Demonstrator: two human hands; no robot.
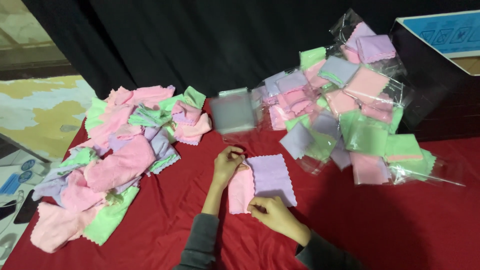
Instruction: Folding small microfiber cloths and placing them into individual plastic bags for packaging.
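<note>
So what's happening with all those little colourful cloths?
A person is handling a lilac cloth lying on top of a pink cloth on the red table. The left hand pinches the top edge and the right hand pinches the bottom edge. A loose heap of cloths lies to the left, a pile of bagged cloths to the right, and a stack of clear bags sits behind.

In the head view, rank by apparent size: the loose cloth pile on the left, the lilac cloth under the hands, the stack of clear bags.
1. Loose pile of pink, green and lilac cloths
2. Flat lilac scalloped cloth
3. Stack of clear plastic bags; farther off, so nearly alike.
</note>
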